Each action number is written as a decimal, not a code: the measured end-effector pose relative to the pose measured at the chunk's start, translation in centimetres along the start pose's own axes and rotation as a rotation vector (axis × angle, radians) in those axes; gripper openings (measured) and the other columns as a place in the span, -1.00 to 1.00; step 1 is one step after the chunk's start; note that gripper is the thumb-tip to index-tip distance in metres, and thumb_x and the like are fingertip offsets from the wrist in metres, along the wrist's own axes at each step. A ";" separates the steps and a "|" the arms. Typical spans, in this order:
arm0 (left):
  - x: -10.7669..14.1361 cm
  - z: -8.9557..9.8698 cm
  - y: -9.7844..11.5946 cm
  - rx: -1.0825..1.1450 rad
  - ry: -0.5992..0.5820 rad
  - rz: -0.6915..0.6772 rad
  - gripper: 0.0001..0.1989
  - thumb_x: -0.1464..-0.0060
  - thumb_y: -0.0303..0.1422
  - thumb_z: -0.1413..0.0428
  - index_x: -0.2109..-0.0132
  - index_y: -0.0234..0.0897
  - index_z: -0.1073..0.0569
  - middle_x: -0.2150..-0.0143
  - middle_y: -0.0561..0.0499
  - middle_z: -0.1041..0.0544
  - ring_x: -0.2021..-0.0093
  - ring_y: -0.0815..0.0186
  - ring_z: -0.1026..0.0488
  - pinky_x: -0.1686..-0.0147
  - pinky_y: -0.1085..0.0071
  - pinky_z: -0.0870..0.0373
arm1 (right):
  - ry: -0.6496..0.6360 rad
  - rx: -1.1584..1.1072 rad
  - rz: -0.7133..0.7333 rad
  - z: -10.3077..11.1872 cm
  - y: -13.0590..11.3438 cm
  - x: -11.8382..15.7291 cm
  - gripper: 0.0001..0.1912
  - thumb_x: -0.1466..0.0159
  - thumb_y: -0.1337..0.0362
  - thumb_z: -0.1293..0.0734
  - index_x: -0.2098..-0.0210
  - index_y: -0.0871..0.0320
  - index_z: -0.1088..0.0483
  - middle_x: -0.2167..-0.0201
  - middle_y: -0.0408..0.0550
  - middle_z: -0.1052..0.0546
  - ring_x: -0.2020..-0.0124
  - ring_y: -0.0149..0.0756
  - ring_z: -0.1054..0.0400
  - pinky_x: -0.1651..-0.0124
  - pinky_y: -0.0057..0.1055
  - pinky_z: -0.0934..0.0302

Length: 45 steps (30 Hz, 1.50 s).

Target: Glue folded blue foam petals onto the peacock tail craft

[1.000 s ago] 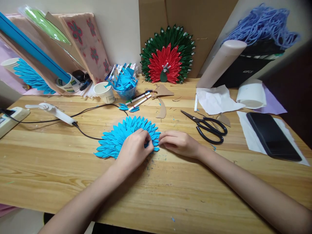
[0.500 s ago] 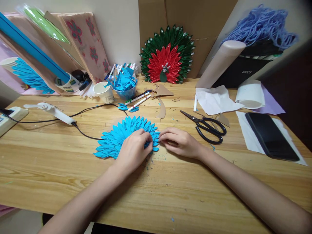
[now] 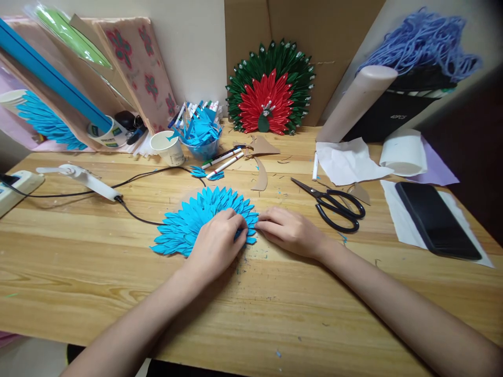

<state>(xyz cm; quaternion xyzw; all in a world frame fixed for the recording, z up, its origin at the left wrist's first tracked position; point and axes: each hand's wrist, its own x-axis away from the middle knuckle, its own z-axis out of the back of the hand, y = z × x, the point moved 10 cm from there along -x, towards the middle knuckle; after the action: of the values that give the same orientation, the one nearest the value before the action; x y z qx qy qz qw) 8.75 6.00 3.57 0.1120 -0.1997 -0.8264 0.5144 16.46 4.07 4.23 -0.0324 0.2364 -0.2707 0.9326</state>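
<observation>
A fan of layered blue paper petals (image 3: 184, 222) lies on the wooden table (image 3: 98, 277). My left hand (image 3: 220, 238) rests over its right part, thumb and fingers closed together; whatever they pinch is hidden beneath them. At the fan's right edge, my right hand (image 3: 288, 228) has its fingertips closed on the tip of a blue petal. Just right of that hand lie black scissors (image 3: 334, 207), blades pointing up and left.
A white glue gun (image 3: 90, 180) with a black cord lies left. Behind are a paper cup (image 3: 168, 149), a tub of blue scraps (image 3: 202, 139), markers (image 3: 226, 162) and a green-and-red petal fan (image 3: 271, 94). A phone (image 3: 438, 220) lies right.
The fingers of my right hand have drawn closer together at the fan's right edge. My left hand has barely shifted, and the blue fan lies in the same place.
</observation>
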 end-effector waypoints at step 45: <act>1.2 5.6 -15.3 0.790 -0.060 0.449 -0.61 0.17 -0.03 -0.11 0.41 -0.31 -0.42 0.55 0.10 -0.38 0.55 0.41 -0.24 0.56 0.51 -0.06 | 0.477 -0.604 -0.879 0.5 7.3 4.0 -0.77 -0.22 0.17 -0.16 0.26 0.18 -0.33 0.43 -0.07 -0.44 0.45 -0.36 -0.33 0.39 -0.43 -0.22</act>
<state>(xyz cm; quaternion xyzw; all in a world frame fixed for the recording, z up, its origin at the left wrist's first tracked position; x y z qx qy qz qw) -6.33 12.12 1.79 0.2296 -0.5336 -0.5577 0.5929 23.18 8.16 1.62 -0.3300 0.4707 -0.5529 0.6032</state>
